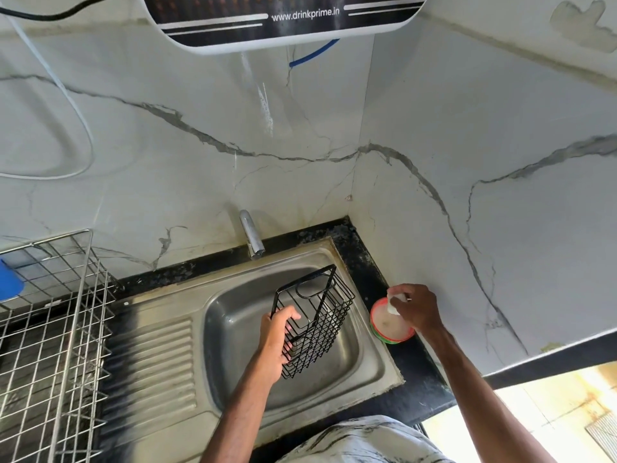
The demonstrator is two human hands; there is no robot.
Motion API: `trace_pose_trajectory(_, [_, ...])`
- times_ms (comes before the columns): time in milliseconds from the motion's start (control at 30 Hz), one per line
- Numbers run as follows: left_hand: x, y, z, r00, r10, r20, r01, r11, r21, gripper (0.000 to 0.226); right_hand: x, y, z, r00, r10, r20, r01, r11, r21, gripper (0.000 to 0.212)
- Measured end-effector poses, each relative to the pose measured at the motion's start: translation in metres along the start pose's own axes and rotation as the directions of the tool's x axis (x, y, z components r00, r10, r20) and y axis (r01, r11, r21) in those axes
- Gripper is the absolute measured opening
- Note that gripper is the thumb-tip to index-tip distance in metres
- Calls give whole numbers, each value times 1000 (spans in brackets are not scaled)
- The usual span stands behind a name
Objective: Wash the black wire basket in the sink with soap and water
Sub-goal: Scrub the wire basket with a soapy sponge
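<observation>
The black wire basket (pixel 320 315) hangs tilted over the steel sink (pixel 347 365), open end toward the wall. My left hand (pixel 275 342) grips its near side, fingers curled over the rim wires. To the right of the sink, a round soap tub (pixel 390 325) with a red and green rim sits on the black counter. My right hand (pixel 415 307) is over the tub and pinches a small white scrub pad (pixel 394 304) that dips into the soap. The tap (pixel 250 233) stands at the back of the sink; no water runs from it.
A metal dish rack (pixel 56 329) stands on the left, beside the sink's ribbed drainboard (pixel 150 365). A blue object (pixel 10 282) sits in the rack at the far left. Marble-patterned walls close the corner behind and to the right. A water purifier (pixel 280 18) hangs overhead.
</observation>
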State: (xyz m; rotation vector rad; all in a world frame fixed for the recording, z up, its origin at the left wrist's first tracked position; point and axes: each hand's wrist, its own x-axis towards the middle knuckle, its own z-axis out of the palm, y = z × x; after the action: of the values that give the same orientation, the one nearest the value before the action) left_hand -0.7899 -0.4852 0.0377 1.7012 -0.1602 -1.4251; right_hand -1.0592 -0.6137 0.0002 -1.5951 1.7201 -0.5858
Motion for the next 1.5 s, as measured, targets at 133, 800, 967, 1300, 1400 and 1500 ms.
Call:
trace_pose_trajectory(133, [-2, 0, -2, 1000, 16, -6, -16, 1000, 18, 64, -3, -19, -4, 1000, 20, 9, -21, 998, 64, 43])
trace_pose_trajectory(800, [-34, 11, 3, 971, 236, -47, -229, 965, 129, 46, -60, -140, 66, 595, -796, 113, 797, 603, 45, 52])
trace_pose_trajectory(967, [-37, 12, -4, 989, 146, -32, -142, 984, 107, 55, -27, -113, 49, 742, -669, -42, 668, 743, -44, 51])
trace_pose_trajectory(1300, [-39, 12, 3, 981, 192, -25, -190, 980, 63, 26, -79, -148, 77, 543, -824, 160, 832, 554, 29, 50])
trace_pose_trajectory(1400, [-40, 13, 0, 986, 164, -10, -163, 984, 67, 36, -70, -146, 78, 550, -817, 173, 822, 566, 61, 55])
trace_pose_trajectory(1500, [-36, 12, -6, 992, 124, -20, -121, 989, 89, 51, -36, -127, 68, 671, -734, 105, 739, 673, -19, 52])
